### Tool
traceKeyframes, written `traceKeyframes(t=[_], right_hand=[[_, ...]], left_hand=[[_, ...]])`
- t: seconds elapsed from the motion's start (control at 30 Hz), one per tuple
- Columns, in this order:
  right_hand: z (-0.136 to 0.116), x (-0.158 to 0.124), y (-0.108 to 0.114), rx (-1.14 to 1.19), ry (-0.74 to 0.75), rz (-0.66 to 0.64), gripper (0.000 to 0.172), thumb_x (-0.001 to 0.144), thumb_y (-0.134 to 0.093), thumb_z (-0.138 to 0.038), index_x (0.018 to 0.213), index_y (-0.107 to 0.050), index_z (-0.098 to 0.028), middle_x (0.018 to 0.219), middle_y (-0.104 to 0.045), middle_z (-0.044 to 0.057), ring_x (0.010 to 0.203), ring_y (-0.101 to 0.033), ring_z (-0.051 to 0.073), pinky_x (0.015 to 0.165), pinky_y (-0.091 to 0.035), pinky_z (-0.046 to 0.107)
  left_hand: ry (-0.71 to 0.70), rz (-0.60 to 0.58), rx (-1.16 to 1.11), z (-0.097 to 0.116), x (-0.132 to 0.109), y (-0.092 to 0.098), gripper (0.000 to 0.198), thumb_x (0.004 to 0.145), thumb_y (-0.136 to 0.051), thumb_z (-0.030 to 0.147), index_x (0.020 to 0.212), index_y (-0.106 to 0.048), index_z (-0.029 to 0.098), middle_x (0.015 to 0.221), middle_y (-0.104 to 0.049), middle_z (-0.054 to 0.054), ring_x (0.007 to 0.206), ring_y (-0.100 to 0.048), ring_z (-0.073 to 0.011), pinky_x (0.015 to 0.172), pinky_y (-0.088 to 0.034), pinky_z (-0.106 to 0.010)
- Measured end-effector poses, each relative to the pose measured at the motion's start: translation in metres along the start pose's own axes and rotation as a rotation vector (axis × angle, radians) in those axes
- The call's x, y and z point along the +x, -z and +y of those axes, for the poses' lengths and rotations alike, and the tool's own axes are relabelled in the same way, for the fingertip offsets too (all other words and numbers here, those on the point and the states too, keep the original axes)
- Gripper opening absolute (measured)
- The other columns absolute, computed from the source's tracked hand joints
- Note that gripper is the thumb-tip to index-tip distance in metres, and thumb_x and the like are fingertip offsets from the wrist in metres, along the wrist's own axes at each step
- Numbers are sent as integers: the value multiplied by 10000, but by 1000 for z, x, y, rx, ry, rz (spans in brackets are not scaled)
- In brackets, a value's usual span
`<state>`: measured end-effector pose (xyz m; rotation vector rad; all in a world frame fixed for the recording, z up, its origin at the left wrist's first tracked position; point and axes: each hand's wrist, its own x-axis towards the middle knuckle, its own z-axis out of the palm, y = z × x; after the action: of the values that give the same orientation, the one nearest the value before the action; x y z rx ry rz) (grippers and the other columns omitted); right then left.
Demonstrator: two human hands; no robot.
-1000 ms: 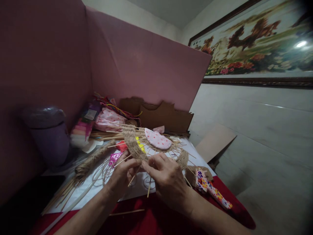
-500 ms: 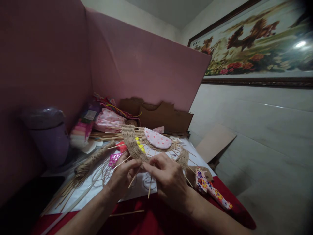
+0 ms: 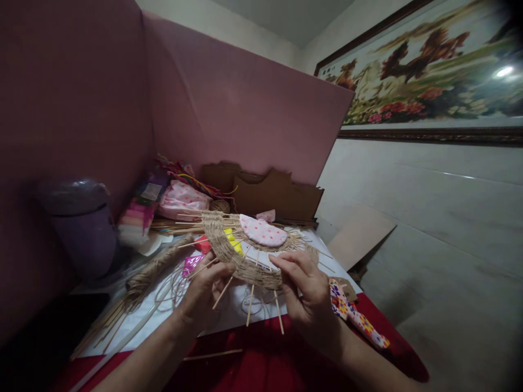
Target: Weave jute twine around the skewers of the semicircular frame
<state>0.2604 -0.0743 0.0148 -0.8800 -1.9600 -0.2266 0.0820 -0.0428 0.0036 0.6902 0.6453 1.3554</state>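
Note:
A half-round woven piece (image 3: 229,251) of brown twine over thin sticks is raised above the table, its stick ends fanning outward. At its inner centre sits a white fabric half-circle with pink dots (image 3: 263,231). My left hand (image 3: 208,283) is closed on the lower left of the woven band, thumb on top and fingers partly hidden below. Over the band's right part, my right hand (image 3: 304,288) has its thumb and fingers bent together in a pinch near the inner edge. What lies between those fingertips is too small to make out.
Left of the piece lie a twine roll (image 3: 157,264), a bundle of sticks (image 3: 110,321) and loose cord. Floral fabric (image 3: 362,321) rests at the right on red cloth. Behind are torn cardboard (image 3: 273,190), dotted fabric (image 3: 183,198) and a purple bin (image 3: 79,234).
My right hand has moved right and slightly up along the woven band, uncovering its lower middle and several sticks. My left hand keeps its hold in nearly the same place.

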Motion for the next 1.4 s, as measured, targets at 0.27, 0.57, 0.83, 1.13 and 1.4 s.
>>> traceKeyframes(t=[0.27,0.57,0.83,1.13,1.4], right_hand=[[-15,0,1,-126,-7,-234,130,854,-512,-135,887,-634,-164,850,-598,70,800,-538,199,680,-415,325],[-17,9,-6,-279,-86,-373,22,830,-571,-187,815,-583,-177,807,-594,44,762,-521,194,665,-362,310],[-14,18,-2,-217,-153,-527,46,790,-612,-155,784,-572,-176,813,-596,33,782,-522,179,670,-370,281],[-13,15,-5,-219,-75,-465,44,776,-583,-112,764,-588,-154,777,-586,42,759,-511,179,673,-370,287],[-13,14,-4,-216,-69,-465,27,819,-543,-148,812,-564,-163,826,-580,53,786,-498,187,682,-382,296]], left_hand=[[2,21,1,2,-3,-6,504,610,-658,72,1105,-604,148,854,-727,-46,707,-678,-179,564,-535,-228],[4,31,23,1,-1,-3,523,623,-648,60,1134,-581,153,880,-729,-56,698,-682,-179,565,-539,-232],[-10,17,28,-4,2,1,501,616,-653,59,1104,-587,152,915,-727,-61,718,-684,-181,577,-552,-240],[-19,56,-5,-1,-1,-6,552,586,-656,41,1121,-585,158,865,-731,-54,713,-691,-194,591,-558,-248],[-5,67,19,3,-3,-7,541,607,-664,60,1134,-588,156,843,-735,-45,671,-686,-180,583,-553,-245]])
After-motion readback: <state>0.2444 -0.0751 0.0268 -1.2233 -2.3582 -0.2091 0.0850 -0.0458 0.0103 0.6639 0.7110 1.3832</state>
